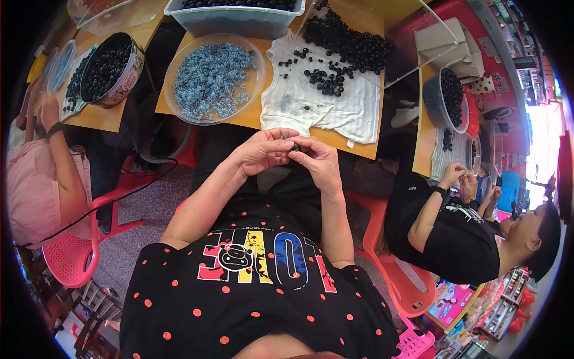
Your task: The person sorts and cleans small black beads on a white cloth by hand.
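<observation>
Just off the table's near edge, my two hands meet at the fingertips around a small black round piece point(295, 147). My right hand point(320, 163) pinches it between thumb and forefinger. The thumb and forefinger of my left hand point(263, 153) press at its other side, the remaining fingers curled; whether they also hold a small clear part is hidden. Beyond them a white cloth point(350, 122) lies on the table, bearing a heap of black pieces point(353, 45) and a few pale blue ones. To its left, a round clear tray point(258, 90) holds many small light-blue plastic parts point(209, 78).
A grey bin point(233, 23) of black pieces stands at the back. On the left table is a round tin point(128, 81) of black pieces, with a person in pink beside it. At right, a person in black works near a clear tub point(435, 105). Red chairs point(382, 239) flank me.
</observation>
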The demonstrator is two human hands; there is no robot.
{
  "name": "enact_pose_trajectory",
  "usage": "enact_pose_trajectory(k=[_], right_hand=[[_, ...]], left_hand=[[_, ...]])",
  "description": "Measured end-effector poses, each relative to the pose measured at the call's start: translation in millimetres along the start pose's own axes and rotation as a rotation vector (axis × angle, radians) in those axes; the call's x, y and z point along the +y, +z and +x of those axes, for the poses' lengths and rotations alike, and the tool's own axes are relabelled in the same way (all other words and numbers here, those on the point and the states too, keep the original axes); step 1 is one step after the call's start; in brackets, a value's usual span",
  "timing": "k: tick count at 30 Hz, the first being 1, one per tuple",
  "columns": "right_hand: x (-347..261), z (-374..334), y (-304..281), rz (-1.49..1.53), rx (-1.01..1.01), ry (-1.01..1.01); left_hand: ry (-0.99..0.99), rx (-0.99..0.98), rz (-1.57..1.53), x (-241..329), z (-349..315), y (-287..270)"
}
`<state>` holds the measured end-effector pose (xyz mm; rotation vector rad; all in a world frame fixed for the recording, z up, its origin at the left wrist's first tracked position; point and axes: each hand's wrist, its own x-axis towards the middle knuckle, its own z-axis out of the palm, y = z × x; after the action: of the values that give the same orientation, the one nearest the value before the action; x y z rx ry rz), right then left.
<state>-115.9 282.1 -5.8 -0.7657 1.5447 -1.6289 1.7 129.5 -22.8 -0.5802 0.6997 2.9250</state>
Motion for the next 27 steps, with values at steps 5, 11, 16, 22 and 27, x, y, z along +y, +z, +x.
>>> enact_pose_trajectory(k=[5, 11, 16, 22, 27], right_hand=[[-1.0, -5.4, 3.5, -0.113, 0.047, -0.033], [-15.5, -8.9, 16.4, -0.416, 0.198, -0.124], [-10.1, -10.7, 13.9, -0.449, 0.37, -0.286], [14.2, -17.4, -2.7, -0.308, 0.407, -0.11], [15.7, -22.5, -7.4, -0.304, 0.416, -0.079]], left_hand=[[-0.013, 0.032, 0.048, -3.1, -0.4, -0.4], [0.019, 0.108, -0.015, -7.5, 1.6, -2.9], [0.124, 0.112, -0.014, 17.3, -3.6, 4.7], [0.502, 0.04, 0.257, 141.8, 13.9, 22.6], [0.814, 0.211, 0.601, 283.1, 56.0, 39.6]])
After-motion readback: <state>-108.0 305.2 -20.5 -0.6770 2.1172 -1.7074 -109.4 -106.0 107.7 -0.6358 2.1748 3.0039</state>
